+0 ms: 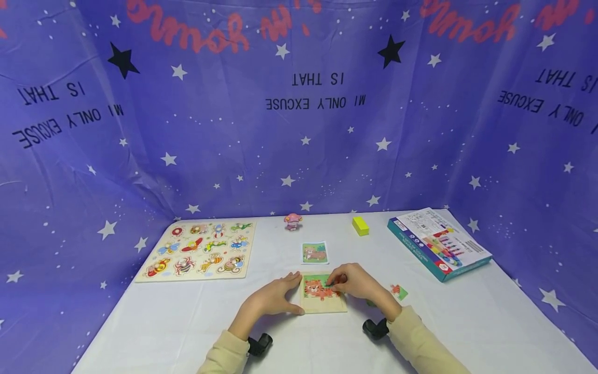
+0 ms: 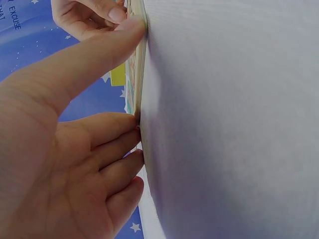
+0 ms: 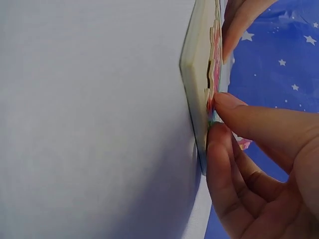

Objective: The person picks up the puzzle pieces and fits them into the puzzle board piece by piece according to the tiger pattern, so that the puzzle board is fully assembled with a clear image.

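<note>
— Left hand (image 1: 275,296): thumb and fingers spread apart, tips against the left edge of a puzzle board (image 1: 324,307), flat on the white tabletop (image 1: 317,343) between both hands.
— And the right hand (image 1: 356,280)?
— Thumb and fingertips pinching a small piece (image 3: 213,117) at the board's right side. Mostly covered; hard to tell whether seated or just above.
— How far along, then?
— Probably past halfway. Nearest, a bare strip of pale, smooth wood; beyond, joined pieces (image 1: 315,286) with an orange striped animal on green, rounded knobs along the near edge.
— Left over?
— The near strip, judging by those open knobs. Right of the board, one loose piece (image 1: 398,292), thin, orange and green; closer in, a green scrap (image 1: 370,303), mostly hidden, likely another.
— Farther off?
— Just beyond the board, a white-bordered picture card (image 1: 315,253) with a brownish animal. Far left, a broad, thin insect board (image 1: 198,251) in pale wood; far right, a flat cardboard box (image 1: 439,243), teal-sided, at a slant.
— Farthest?
— A rounded pink figurine (image 1: 293,222), a sharp-edged yellow block (image 1: 360,226), then creased purple cloth (image 1: 261,166) printed with stars.
</note>
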`<state>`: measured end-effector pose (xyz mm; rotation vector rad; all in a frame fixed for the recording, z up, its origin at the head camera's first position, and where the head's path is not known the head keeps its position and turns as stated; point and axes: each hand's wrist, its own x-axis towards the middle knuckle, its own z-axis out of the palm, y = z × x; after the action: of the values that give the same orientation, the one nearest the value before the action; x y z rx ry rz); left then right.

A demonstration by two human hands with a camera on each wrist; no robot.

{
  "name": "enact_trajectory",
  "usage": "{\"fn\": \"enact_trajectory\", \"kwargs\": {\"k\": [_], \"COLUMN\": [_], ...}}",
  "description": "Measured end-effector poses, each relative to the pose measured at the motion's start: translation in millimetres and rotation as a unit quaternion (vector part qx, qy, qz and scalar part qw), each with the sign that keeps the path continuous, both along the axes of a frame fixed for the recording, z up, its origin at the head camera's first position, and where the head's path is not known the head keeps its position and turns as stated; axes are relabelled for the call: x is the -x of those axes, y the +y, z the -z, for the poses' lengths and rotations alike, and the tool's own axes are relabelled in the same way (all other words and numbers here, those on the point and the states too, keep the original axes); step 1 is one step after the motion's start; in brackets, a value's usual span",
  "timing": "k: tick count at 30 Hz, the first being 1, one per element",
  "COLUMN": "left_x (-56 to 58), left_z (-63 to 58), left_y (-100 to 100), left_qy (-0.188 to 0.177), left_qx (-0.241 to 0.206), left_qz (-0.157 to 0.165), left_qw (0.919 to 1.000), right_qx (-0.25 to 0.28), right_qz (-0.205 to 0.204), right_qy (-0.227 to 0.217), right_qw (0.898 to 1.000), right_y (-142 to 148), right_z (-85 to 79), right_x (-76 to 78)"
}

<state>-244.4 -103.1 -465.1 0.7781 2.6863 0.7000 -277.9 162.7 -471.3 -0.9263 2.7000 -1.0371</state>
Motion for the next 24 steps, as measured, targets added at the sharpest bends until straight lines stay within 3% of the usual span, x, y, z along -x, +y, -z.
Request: {"fn": "enact_trajectory", "kwargs": {"k": [11,24], "left_x": [0.0,0.3], "left_z": [0.4,0.4], "left_y": [0.3,0.4], "left_qy": [0.002,0.003], "left_qx": [0.003,0.001], "left_qz": [-0.001,0.001], "left_qw": [1.0000,1.0000], "right_qx": [0.003,-0.021], "right_qz": [-0.025,-0.015], "right_qy": [-0.009,0.005], "right_qw": [1.000,1.000], "right_y": [3.4,1.4], "right_z": [-2.1,-1.5], "right_x": [-0.9,0.6]}}
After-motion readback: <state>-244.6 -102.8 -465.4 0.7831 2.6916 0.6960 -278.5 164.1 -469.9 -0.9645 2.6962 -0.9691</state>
